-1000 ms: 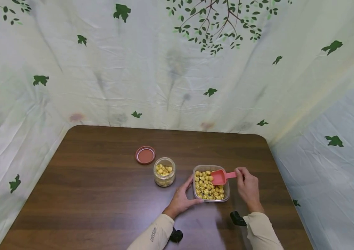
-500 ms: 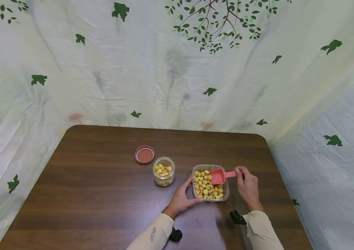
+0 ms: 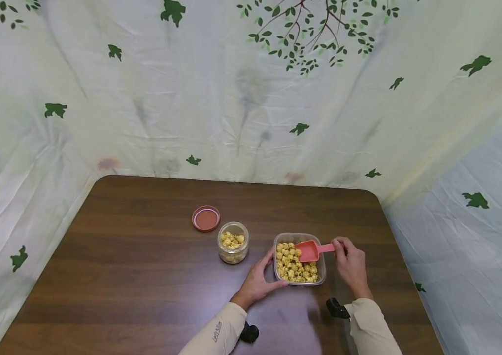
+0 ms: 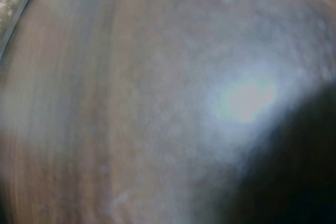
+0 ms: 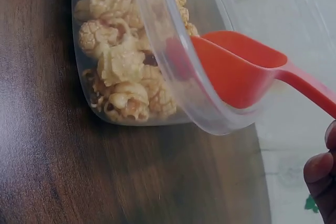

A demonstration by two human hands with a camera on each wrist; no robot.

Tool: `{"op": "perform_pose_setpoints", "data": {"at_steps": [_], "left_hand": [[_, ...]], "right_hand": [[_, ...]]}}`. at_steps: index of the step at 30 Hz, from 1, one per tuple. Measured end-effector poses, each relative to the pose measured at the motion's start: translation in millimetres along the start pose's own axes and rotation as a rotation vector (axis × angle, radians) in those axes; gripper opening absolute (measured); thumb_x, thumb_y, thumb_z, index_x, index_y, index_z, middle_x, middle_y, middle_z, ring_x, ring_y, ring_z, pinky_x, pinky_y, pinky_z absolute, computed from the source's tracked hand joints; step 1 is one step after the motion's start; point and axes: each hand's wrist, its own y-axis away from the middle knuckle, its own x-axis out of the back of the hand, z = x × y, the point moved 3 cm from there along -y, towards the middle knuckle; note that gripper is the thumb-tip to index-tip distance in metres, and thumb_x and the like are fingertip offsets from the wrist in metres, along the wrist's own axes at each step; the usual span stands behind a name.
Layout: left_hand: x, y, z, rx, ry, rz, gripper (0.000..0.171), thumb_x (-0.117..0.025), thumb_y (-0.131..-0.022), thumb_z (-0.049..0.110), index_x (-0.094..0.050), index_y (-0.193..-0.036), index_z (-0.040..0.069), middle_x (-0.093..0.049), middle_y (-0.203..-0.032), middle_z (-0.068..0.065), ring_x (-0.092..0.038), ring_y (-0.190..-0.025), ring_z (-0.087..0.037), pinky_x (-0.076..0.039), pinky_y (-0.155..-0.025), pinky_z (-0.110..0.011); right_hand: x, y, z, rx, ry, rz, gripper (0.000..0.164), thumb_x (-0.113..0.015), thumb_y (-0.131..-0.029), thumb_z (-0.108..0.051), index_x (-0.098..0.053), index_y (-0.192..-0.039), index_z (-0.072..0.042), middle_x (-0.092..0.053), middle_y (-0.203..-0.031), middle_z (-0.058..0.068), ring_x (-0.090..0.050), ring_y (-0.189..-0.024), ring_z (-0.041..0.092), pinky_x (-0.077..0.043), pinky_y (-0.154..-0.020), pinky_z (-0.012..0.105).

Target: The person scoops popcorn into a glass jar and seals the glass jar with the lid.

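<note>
Between the right fingers (image 5: 319, 167), pink scoop (image 3: 311, 251) by its handle, tip at popcorn (image 3: 292, 267).

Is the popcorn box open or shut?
Open. No cover is on the box; popcorn shows, and the red scoop in the right hand reaches inside.

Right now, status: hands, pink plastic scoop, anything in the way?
Right hand gripping the scoop by its handle; left hand touching the clear squarish plastic tub. Scoop tip inside tub, at round yellow popcorn. Nothing visible blocking it.
</note>
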Motion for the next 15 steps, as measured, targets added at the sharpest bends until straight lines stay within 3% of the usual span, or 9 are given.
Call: {"op": "perform_pose_setpoints", "data": {"at_steps": [9,15], "left_hand": [[0.6,0.7,2.7,0.01,0.013,-0.001,0.095,-0.084,-0.075,0.027,-0.03,-0.151,0.007,-0.042,-0.147,-0.016,-0.045,-0.131,-0.031,-0.032,-0.11,-0.045],[-0.2,0.1,1.7,0.019,0.01,0.002,0.095,-0.084,-0.074,0.025,-0.031,-0.151,0.007,-0.044,-0.146,-0.015,-0.046,-0.13,-0.03,-0.032,-0.11,-0.043]], "right_hand": [[-1.9,-1.5,9.7,-0.152,-0.076,-0.09,0.015,-0.054,-0.099,-0.013,-0.063,-0.098,-0.002,-0.054,-0.067,0.006,-0.046,-0.051,0.01,-0.041,-0.046,0.023],[-5.2,-2.9,15.7,-0.19,-0.125,-0.117,0.017,-0.054,-0.099,-0.013,-0.063,-0.098,0.0,-0.055,-0.066,0.008,-0.046,-0.05,0.009,-0.041,-0.045,0.023]]}}
